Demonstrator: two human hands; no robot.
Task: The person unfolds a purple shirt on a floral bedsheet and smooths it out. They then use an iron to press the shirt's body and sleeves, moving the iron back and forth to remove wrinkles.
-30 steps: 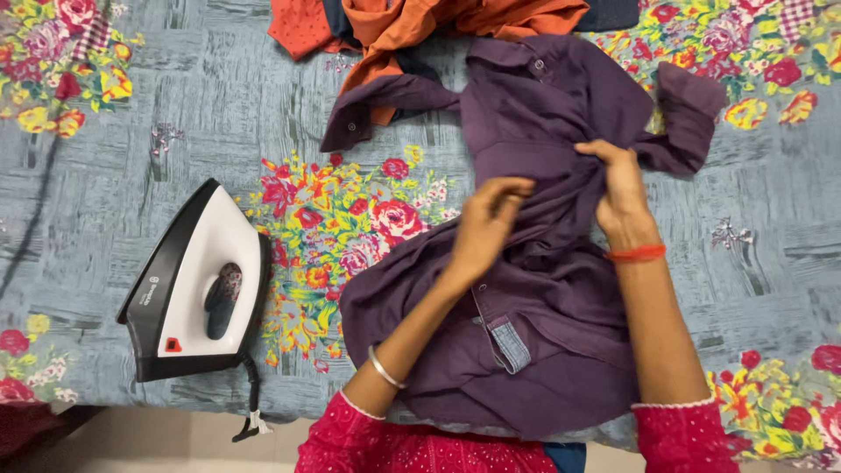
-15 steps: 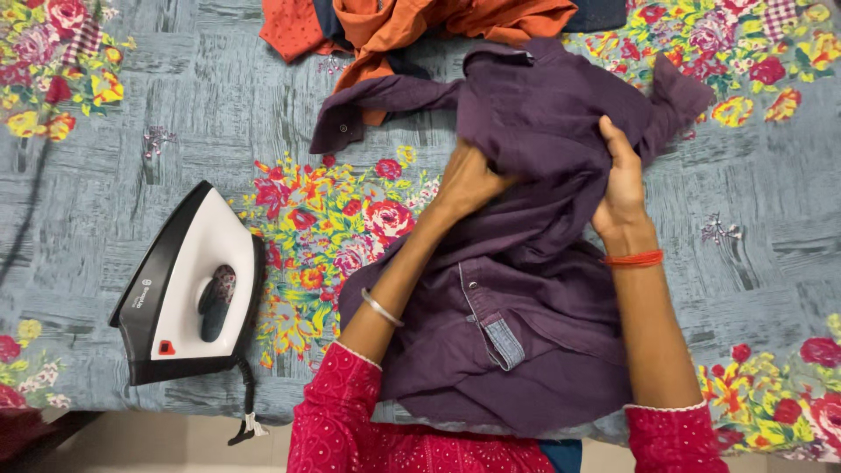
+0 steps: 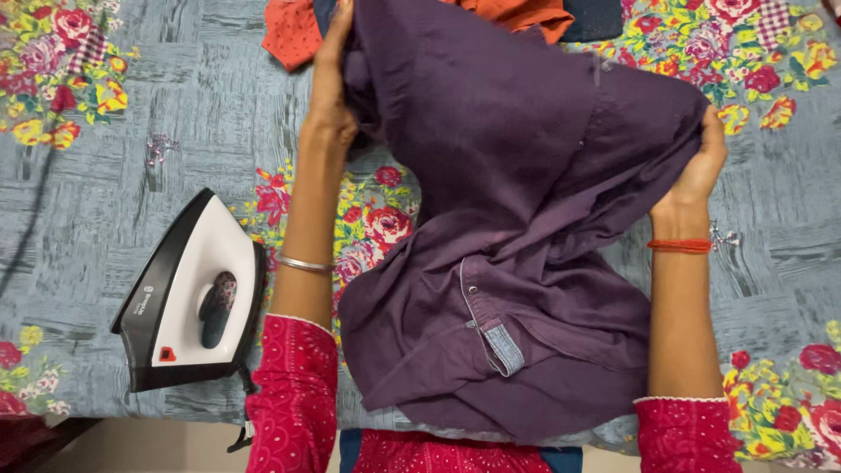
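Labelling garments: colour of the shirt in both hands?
Dark purple shirt, plain, with a light blue patch inside; head view.

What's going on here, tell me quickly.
A person in red sleeves is spreading a dark purple shirt over a floral bedsheet. The left hand grips one edge of the shirt near the top, and the right hand grips the opposite edge, stretching the cloth between them. Its lower part lies rumpled near the person. A black and white iron rests on the sheet to the left, untouched. Orange clothes lie beyond the shirt.
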